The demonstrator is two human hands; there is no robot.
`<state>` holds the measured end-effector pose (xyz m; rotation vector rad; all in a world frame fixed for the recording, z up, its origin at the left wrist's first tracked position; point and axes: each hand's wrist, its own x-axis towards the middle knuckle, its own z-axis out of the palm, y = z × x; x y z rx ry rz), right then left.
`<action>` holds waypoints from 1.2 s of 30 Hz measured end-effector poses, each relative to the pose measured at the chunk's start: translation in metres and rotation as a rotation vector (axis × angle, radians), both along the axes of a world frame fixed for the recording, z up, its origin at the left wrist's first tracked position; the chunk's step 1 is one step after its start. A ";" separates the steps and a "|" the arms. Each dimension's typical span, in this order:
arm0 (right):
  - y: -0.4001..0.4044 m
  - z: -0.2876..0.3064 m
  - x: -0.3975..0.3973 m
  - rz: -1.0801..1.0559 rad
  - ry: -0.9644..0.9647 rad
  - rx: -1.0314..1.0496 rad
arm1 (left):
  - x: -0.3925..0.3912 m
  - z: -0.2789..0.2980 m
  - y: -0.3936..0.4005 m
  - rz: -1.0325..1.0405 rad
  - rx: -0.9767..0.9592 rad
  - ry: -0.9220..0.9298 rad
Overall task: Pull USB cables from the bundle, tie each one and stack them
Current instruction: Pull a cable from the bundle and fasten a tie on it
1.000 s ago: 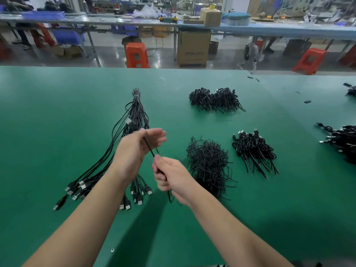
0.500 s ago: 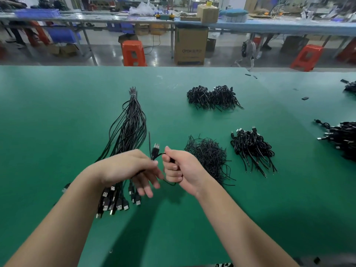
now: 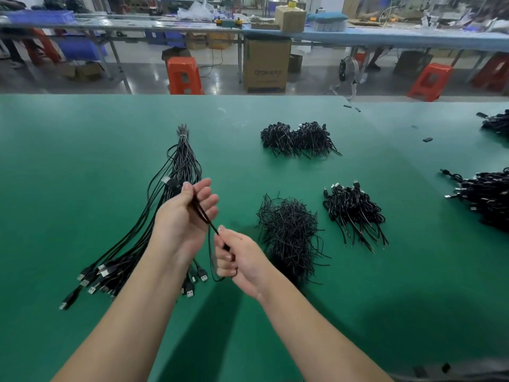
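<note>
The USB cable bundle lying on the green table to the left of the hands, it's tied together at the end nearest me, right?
Not quite. The head view shows the USB cable bundle on the green table tied at its far end, while the plug ends nearest you fan out loose, left of the hands.

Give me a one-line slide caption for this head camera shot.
Both hands, left hand and right hand, fold one black USB cable above the green table, bundle behind, tied cables stacked right.

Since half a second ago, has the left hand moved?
Yes. The left hand went up along the cable bundle, away from its plugs toward the tied end.
</note>
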<state>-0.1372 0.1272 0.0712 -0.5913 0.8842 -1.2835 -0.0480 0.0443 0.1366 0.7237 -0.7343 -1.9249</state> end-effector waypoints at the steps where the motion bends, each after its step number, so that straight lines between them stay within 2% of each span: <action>1: 0.001 -0.002 -0.004 0.016 -0.060 0.002 | 0.004 0.004 -0.002 -0.035 -0.003 0.031; 4: 0.003 0.001 -0.020 0.068 -0.225 0.001 | 0.024 0.010 -0.010 -0.294 -0.172 -0.002; 7: 0.002 0.009 -0.028 0.094 -0.208 -0.020 | 0.043 0.010 -0.012 -0.733 -0.461 -0.315; 10: -0.002 0.017 -0.031 0.081 -0.107 0.008 | 0.049 0.009 -0.013 -0.955 -0.591 -0.712; 12: -0.003 0.020 -0.036 0.059 -0.077 0.011 | 0.046 0.007 -0.010 -0.927 -0.639 -0.996; 14: -0.004 0.022 -0.038 0.047 -0.035 0.000 | 0.040 -0.002 -0.007 -0.712 -0.688 -1.229; 15: -0.005 0.022 -0.037 0.045 -0.010 -0.003 | 0.037 -0.008 -0.007 -0.561 -0.688 -1.260; 17: -0.005 0.021 -0.031 0.038 0.010 -0.012 | 0.028 -0.019 -0.004 -0.289 -0.605 -1.118; 19: -0.006 0.018 -0.026 0.023 -0.020 -0.021 | 0.019 -0.029 0.000 -0.148 -0.496 -0.879; 22: -0.008 0.010 -0.019 0.007 -0.066 -0.025 | 0.007 -0.040 0.005 -0.056 -0.378 -0.580; 25: -0.005 -0.002 -0.014 0.019 -0.064 -0.020 | -0.003 -0.035 0.002 0.028 -0.125 -0.211; 27: -0.003 -0.009 -0.013 0.028 -0.077 -0.015 | -0.004 -0.028 -0.001 0.011 0.002 -0.068; 29: -0.001 -0.012 -0.015 0.038 -0.140 -0.013 | -0.001 -0.021 -0.001 -0.068 0.035 0.007; 31: 0.000 -0.011 -0.019 0.060 -0.244 -0.002 | 0.006 -0.014 0.000 -0.198 -0.012 0.034; 33: 0.001 -0.008 -0.025 0.074 -0.316 0.005 | 0.018 -0.009 -0.001 -0.355 -0.179 -0.070; 36: 0.000 -0.001 -0.030 0.066 -0.261 0.003 | 0.035 -0.001 -0.004 -0.661 -0.458 -0.342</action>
